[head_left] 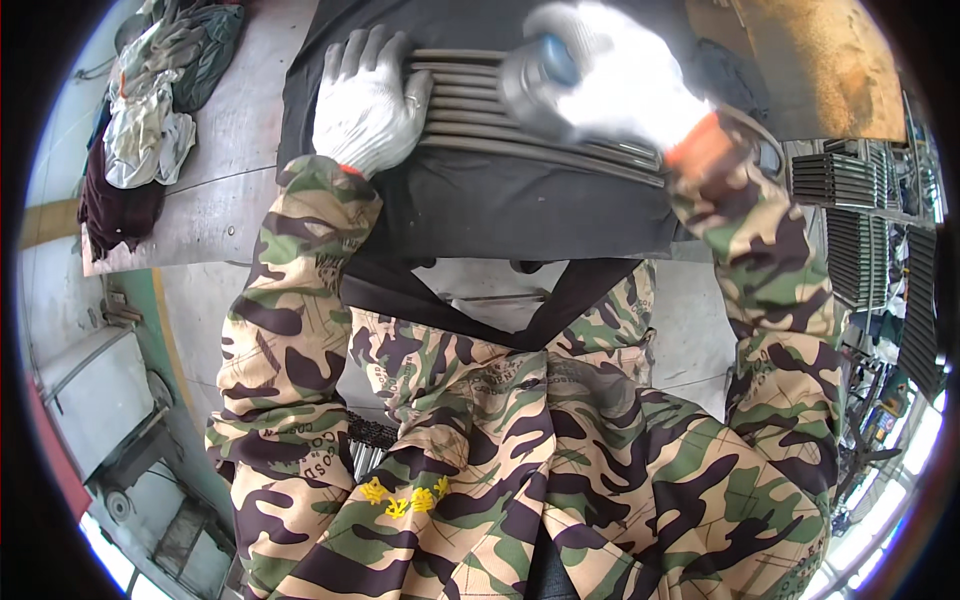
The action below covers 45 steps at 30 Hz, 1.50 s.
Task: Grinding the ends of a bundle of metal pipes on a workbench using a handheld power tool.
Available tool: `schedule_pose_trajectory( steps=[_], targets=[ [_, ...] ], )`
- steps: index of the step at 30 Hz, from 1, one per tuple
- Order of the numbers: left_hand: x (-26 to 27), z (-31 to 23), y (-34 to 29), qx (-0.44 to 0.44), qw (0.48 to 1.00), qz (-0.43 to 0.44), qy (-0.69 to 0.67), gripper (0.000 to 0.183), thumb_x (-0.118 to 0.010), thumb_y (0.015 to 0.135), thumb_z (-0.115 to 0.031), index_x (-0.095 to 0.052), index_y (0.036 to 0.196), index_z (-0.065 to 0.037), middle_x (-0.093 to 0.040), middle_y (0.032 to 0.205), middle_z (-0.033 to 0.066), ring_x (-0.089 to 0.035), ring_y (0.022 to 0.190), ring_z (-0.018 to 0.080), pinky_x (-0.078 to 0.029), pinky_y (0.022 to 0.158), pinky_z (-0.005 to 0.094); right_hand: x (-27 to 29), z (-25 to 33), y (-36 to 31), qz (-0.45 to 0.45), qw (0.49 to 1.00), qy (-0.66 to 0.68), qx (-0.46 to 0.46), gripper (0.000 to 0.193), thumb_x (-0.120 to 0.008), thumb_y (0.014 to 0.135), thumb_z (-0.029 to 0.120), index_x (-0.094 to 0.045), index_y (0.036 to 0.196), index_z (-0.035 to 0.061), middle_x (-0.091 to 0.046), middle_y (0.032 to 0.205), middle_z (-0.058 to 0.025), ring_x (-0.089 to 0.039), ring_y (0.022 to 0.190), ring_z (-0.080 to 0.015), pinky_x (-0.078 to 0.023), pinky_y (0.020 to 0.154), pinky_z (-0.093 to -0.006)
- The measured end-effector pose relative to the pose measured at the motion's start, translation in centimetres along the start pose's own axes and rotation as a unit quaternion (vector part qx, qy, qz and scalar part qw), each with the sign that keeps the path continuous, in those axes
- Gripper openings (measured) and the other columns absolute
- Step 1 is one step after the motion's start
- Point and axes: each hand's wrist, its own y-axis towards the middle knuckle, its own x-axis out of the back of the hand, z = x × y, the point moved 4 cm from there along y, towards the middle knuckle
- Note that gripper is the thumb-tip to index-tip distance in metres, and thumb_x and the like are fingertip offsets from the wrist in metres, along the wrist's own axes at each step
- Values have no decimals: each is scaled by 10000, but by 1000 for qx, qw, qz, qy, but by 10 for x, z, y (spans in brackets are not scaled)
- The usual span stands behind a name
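Several slim dark metal rods (pixel 465 105) lie side by side on a black cloth (pixel 470 215) that covers part of the table. My left hand (pixel 368 110), in a white glove with grey fingers, lies flat over their left ends, its fingers stretched out. Over the right part of the rods is my right hand (pixel 610 80), gloved the same way and smeared by motion. Its fingers curl around a small blue object (pixel 556 60), whose kind I cannot make out. The right hand hides much of the rods beneath it.
A heap of crumpled clothes (pixel 150 110) lies at the table's far left. A rusty brown board (pixel 840 70) sits at the far right. Stacks of dark slatted metal parts (pixel 850 180) stand right of the table. At lower left is a pale wheeled cart (pixel 110 410).
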Motion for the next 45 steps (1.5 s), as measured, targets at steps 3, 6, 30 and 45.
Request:
schedule_pose_trajectory(
  steps=[3,6,30,45],
  targets=[
    [7,6,-2,46,999,12,4,463,-647,1048,-330,-651,1385,-14,-643,1469,262,-533,1442,451,-377,1243,551,7,6,-22,-14,999,34,39,326,-792,860,340,-740,1088,114,-718,990,-181,-725,964,-396,-604,868,-476],
    [-7,17,6,41,999,12,19,458,-629,1061,-332,-650,1385,-10,-633,1499,243,-529,1449,446,-389,1230,542,0,-23,-25,30,999,12,11,463,-789,861,346,-693,1269,148,-718,1148,-129,-720,1103,-348,-606,938,-456],
    [4,-77,9,-93,977,190,-37,1343,-807,713,-815,-366,1667,21,-380,1696,320,-292,1622,482,-177,1361,594,68,-74,-58,1,990,29,-139,533,-821,853,308,-689,1348,162,-703,1320,-106,-692,1219,-338,-565,1051,-424],
    [-3,-88,37,-68,983,153,-74,1102,-882,735,-636,-516,1517,49,-593,1461,281,-547,1357,474,-383,1218,576,86,-104,-90,-41,979,91,-180,515,-799,884,331,-705,1338,107,-742,1297,-114,-718,1218,-286,-552,1069,-387]
  ],
)
